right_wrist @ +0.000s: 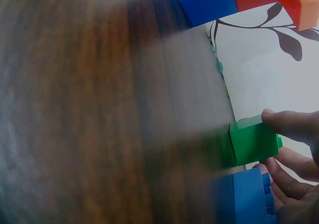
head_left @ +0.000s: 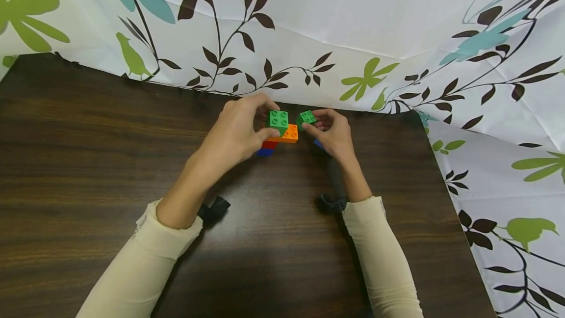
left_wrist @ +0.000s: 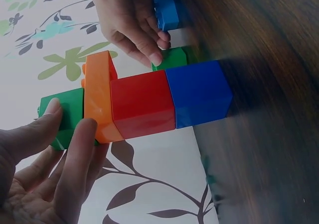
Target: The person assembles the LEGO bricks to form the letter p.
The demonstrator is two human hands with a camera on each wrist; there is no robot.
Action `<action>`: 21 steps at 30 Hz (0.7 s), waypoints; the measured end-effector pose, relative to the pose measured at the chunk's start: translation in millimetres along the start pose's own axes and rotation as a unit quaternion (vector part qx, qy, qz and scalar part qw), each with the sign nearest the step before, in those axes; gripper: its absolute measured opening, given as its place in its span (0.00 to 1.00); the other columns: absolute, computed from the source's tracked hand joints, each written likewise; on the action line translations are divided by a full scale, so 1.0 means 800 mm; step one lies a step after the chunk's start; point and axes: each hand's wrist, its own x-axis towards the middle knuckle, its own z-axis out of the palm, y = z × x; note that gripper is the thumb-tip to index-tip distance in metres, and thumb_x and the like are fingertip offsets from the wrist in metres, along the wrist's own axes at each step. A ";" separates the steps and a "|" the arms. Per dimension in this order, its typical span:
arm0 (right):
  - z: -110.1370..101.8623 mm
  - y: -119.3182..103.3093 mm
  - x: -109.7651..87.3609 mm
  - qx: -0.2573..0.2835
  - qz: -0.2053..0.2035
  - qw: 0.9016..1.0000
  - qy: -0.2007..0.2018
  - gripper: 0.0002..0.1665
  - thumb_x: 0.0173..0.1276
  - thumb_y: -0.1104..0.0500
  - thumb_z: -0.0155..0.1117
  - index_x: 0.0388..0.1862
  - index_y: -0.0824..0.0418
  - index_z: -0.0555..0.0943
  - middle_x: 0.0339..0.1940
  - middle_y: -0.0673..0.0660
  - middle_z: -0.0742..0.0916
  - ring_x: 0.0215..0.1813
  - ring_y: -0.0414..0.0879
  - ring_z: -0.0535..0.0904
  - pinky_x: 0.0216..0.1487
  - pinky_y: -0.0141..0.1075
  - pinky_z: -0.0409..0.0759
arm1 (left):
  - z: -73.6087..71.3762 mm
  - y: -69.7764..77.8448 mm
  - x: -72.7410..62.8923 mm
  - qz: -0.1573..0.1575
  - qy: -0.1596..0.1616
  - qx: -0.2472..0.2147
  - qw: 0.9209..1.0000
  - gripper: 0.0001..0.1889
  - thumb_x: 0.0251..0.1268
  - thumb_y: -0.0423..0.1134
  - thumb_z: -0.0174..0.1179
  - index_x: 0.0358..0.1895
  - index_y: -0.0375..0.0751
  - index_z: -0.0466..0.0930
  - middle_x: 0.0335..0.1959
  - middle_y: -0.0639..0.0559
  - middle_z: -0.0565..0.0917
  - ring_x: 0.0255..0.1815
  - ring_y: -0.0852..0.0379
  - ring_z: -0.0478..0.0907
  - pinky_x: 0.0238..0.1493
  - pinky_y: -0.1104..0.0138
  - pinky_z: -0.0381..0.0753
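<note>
My left hand (head_left: pixel 236 129) pinches a green building brick (head_left: pixel 278 120) between thumb and fingers, on top of a small tower. Under it lies an orange brick (head_left: pixel 290 134) that sticks out to the right, then a red brick (left_wrist: pixel 143 104), with a blue brick (left_wrist: pixel 199 93) at the bottom on the table. To the right of the tower, my right hand (head_left: pixel 333 133) holds a second green brick (right_wrist: pixel 254 143) by its sides, thumb on one and fingers on the other. Beside that hand is another blue brick (right_wrist: pixel 249 196), mostly hidden by it in the head view.
The dark wooden table (head_left: pixel 110 200) carries the tower near its back edge. Right behind hangs a white cloth (head_left: pixel 353 13) printed with leaves and birds, which also runs down the right side. Black straps with small cameras (head_left: pixel 215 210) sit at the wrists.
</note>
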 end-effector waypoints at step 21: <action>-0.008 -0.016 -0.011 0.012 -0.025 1.000 0.011 0.23 0.70 0.60 0.78 0.61 0.68 0.86 0.54 0.66 0.89 0.50 0.53 0.85 0.50 0.28 0.82 | 0.002 0.000 -0.002 0.005 0.004 0.006 1.000 0.19 0.68 0.33 0.74 0.59 0.38 0.82 0.53 0.44 0.90 0.57 0.45 0.86 0.62 0.51 0.86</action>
